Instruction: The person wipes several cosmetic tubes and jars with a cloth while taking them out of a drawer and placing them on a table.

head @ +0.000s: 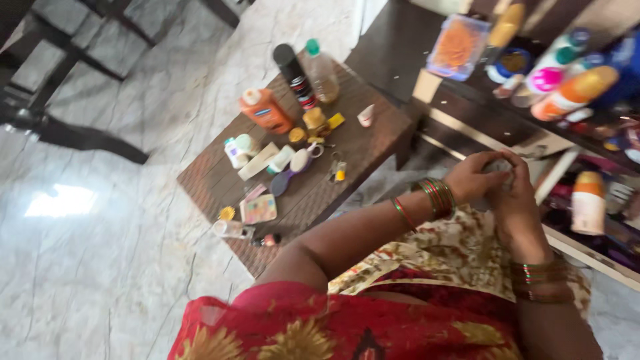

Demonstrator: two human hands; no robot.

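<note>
Looking left to right, I see my left hand (475, 177) and right hand (512, 193) pressed together beside the worktop (373, 147), forearms bent inward, fingers curled around a small pale object (497, 167), too blurred to identify.

Both hands, left hand (475, 177) and right hand (513, 193), meet around a small, unclear item, just right of the cluttered low table (373, 143).

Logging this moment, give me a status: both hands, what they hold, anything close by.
Left hand and right hand closed together around a small greyish object, mostly hidden. Low wooden table of toiletries to the left, apart. Cluttered shelf just beyond hands.
</note>
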